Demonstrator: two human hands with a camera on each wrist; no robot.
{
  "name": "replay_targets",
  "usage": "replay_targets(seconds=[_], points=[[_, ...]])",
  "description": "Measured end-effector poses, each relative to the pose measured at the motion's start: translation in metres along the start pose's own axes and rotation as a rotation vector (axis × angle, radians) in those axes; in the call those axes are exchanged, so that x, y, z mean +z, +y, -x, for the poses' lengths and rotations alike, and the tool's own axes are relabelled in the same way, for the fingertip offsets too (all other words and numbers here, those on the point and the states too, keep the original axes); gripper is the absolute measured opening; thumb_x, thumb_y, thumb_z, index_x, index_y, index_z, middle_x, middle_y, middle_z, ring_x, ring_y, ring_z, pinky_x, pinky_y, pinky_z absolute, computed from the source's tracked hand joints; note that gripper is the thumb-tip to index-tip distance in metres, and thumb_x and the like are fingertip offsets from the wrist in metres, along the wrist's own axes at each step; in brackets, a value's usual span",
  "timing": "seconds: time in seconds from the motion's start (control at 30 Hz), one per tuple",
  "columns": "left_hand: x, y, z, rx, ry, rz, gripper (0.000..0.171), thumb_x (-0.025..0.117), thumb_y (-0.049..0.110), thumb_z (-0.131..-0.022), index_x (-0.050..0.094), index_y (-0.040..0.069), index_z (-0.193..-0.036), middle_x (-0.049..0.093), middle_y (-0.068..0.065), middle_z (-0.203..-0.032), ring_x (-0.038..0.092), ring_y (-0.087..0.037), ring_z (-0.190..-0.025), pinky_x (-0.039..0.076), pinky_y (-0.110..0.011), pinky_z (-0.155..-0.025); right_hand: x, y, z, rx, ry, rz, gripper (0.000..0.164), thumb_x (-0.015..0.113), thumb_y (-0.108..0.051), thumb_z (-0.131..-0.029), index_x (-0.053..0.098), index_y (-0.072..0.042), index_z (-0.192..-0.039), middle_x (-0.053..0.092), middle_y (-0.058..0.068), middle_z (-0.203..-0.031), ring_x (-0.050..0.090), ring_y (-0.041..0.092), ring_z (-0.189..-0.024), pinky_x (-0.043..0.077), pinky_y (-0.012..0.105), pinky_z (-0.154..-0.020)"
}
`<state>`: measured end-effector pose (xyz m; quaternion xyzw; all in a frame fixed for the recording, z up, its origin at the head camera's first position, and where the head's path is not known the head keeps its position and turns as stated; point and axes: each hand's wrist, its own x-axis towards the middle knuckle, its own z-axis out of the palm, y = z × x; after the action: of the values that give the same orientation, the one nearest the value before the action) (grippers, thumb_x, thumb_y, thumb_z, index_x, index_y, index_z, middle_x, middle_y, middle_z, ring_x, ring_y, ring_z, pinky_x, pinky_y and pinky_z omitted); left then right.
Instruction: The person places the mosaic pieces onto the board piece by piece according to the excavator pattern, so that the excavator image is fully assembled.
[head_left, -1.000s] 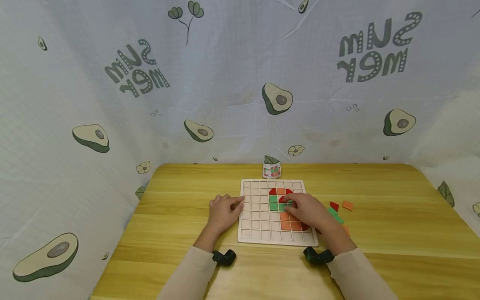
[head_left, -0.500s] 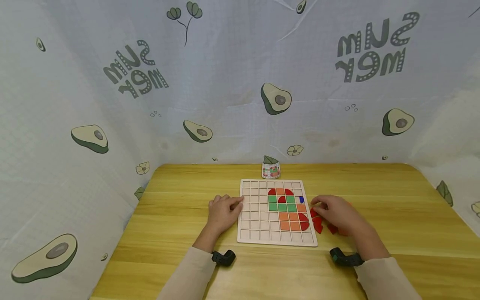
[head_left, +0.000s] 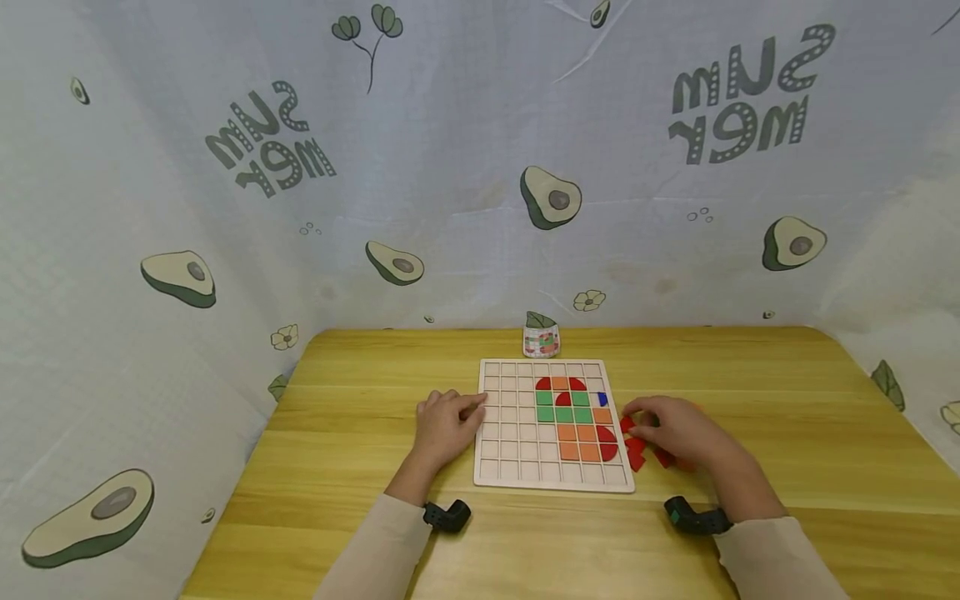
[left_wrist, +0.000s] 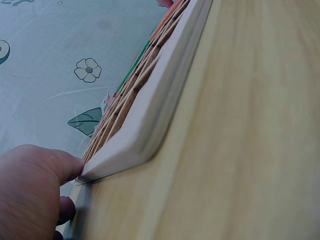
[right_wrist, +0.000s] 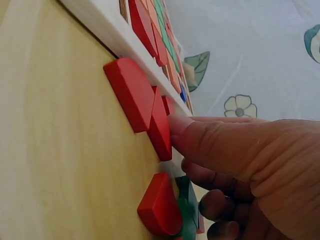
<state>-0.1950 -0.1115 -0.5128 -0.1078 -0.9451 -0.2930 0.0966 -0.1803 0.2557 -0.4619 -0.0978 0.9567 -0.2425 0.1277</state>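
Note:
The pale gridded board [head_left: 517, 467] lies on the table, with red, green, orange and blue pieces set in its right half. My left hand [head_left: 448, 425] rests by the board's left side, fingertips against the rim; in the left wrist view the left thumb [left_wrist: 65, 165] touches the edge. My right hand [head_left: 678, 429] is just off the right side, thumb and index finger pinching at a small red piece [right_wrist: 168, 105] near the rim. Other red pieces [right_wrist: 129, 92] lie beside it, one right under the thumb tip. A red rounded piece [right_wrist: 161, 205] and green pieces [right_wrist: 189, 210] sit below the fingers.
A small printed picture card [head_left: 542, 342] stands behind the board, at the table's back. The wooden table [head_left: 375, 375] extends to both sides. A pale cloth [head_left: 450, 167] printed with avocados hangs behind. More loose pieces are partly covered by the right hand.
My right hand has moved right, from over the board to the loose pieces beside it, uncovering blue and orange pieces on the board. Red loose pieces there shifted slightly. My left hand stays put.

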Motion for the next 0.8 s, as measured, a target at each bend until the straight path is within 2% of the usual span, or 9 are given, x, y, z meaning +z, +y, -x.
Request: replay_targets(seconds=[0.2, 0.37, 0.47, 0.67, 0.8], points=[[0.002, -0.001, -0.001, 0.010, 0.007, -0.007, 0.028, 0.064, 0.035, -0.099, 0.075, 0.031, -0.124, 0.057, 0.010, -0.076, 0.041, -0.011, -0.077, 0.028, -0.035, -0.081, 0.000, 0.002, 0.001, 0.016, 0.010, -0.007, 0.029, 0.073, -0.023, -0.094, 0.067, -0.005, -0.116, 0.058, 0.003, -0.085, 0.053, 0.017, -0.075, 0.045, 0.031, -0.066], [0.002, 0.000, 0.000, 0.012, 0.012, -0.009, 0.028, 0.065, 0.034, -0.098, 0.076, 0.031, -0.124, 0.057, 0.010, -0.075, 0.041, -0.011, -0.076, 0.029, -0.035, -0.080, -0.002, 0.001, 0.004, 0.053, 0.016, -0.010, 0.032, 0.074, -0.025, -0.094, 0.065, -0.005, -0.117, 0.058, 0.004, -0.084, 0.052, 0.018, -0.075, 0.047, 0.031, -0.065], [0.002, 0.000, -0.001, 0.014, 0.014, -0.007, 0.028, 0.065, 0.034, -0.098, 0.076, 0.031, -0.124, 0.058, 0.010, -0.076, 0.041, -0.011, -0.077, 0.029, -0.036, -0.081, -0.002, -0.005, 0.006, 0.046, 0.026, -0.002, 0.033, 0.073, -0.029, -0.094, 0.065, -0.007, -0.118, 0.056, 0.004, -0.083, 0.052, 0.018, -0.073, 0.046, 0.030, -0.063], [0.001, 0.000, 0.000, 0.017, 0.008, 0.002, 0.029, 0.064, 0.034, -0.099, 0.075, 0.030, -0.125, 0.059, 0.009, -0.077, 0.042, -0.012, -0.077, 0.030, -0.037, -0.082, 0.009, -0.031, 0.003, -0.079, 0.024, -0.007, 0.026, 0.072, -0.029, -0.096, 0.068, -0.009, -0.112, 0.053, -0.001, -0.075, 0.049, 0.014, -0.058, 0.041, 0.027, -0.052], [0.002, -0.002, -0.001, 0.008, 0.002, 0.006, 0.029, 0.063, 0.035, -0.099, 0.075, 0.031, -0.126, 0.059, 0.010, -0.078, 0.041, -0.012, -0.077, 0.029, -0.037, -0.082, 0.020, -0.051, -0.002, -0.186, 0.033, 0.044, 0.022, 0.073, -0.029, -0.095, 0.070, -0.010, -0.106, 0.052, -0.004, -0.073, 0.047, 0.010, -0.065, 0.039, 0.024, -0.059]])
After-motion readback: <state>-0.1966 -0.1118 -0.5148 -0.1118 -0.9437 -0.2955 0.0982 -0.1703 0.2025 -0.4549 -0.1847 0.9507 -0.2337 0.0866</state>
